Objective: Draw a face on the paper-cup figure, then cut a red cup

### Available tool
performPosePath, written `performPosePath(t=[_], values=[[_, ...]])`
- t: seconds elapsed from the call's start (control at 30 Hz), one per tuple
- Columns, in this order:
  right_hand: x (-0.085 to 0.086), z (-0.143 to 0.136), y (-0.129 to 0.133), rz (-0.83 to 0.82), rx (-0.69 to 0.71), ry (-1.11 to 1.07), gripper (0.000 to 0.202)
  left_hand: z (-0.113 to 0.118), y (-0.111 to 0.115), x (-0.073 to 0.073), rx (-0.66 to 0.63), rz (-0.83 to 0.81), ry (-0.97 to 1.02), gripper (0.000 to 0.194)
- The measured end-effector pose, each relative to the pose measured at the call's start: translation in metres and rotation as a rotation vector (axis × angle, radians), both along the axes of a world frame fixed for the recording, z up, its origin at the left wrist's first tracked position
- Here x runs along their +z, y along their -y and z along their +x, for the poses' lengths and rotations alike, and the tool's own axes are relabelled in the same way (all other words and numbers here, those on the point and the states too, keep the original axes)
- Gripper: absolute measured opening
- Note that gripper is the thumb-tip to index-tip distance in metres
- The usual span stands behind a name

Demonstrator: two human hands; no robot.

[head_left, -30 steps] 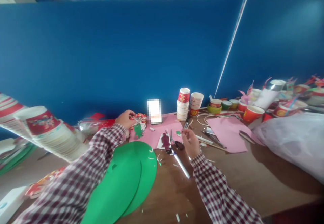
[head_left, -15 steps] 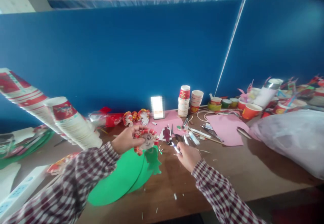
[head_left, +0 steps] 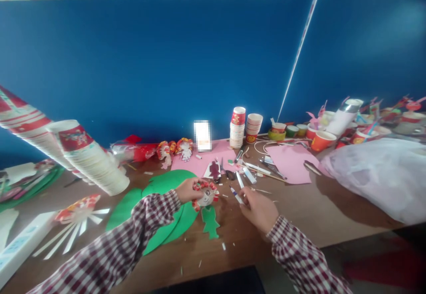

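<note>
My left hand [head_left: 190, 190] is closed on the edge of a paper doll. The doll has a round white face [head_left: 207, 198] with drawn features, curled red-and-white strips around it and a green cut-out body [head_left: 210, 222] hanging below. Between the thumb and fingers of my right hand [head_left: 259, 209] is a white pen [head_left: 236, 195], its dark tip pointing at the doll but apart from it. Under my left forearm lie overlapping green paper sheets [head_left: 166, 183]. Scissors [head_left: 228, 174] and a small dark red cut-out [head_left: 214, 169] lie beyond the hands.
Tall stacks of paper cups [head_left: 93, 161] lean at the left, by a cup cut into strips [head_left: 80, 216] and a power strip [head_left: 25, 245]. More cup stacks [head_left: 237, 130], pink paper [head_left: 289, 163] and finished-looking dolls [head_left: 185, 148] lie behind. A plastic bag [head_left: 379, 178] bulges at the right.
My left hand has shifted right and down with the doll, uncovering more green paper and the cut cup. My right hand, still on the pen, has moved slightly right. The view has tipped downward.
</note>
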State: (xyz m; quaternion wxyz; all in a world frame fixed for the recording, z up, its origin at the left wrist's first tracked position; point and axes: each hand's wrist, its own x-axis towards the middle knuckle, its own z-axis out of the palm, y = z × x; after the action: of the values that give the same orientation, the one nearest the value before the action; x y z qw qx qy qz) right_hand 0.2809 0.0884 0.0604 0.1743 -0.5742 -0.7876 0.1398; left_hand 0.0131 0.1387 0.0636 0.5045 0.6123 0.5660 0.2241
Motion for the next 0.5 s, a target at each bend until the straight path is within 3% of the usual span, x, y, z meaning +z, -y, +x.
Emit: performPosePath(t=[0.23,0.5], values=[[0.003,0.002,0.004,-0.050,0.045,-0.134,0.017,0.006,0.000,-0.009,0.000,0.054,-0.181,0.050],[0.000,0.000,0.000,-0.038,0.068,-0.092,0.015,0.013,0.005,-0.001,-0.026,0.221,-0.334,0.045]])
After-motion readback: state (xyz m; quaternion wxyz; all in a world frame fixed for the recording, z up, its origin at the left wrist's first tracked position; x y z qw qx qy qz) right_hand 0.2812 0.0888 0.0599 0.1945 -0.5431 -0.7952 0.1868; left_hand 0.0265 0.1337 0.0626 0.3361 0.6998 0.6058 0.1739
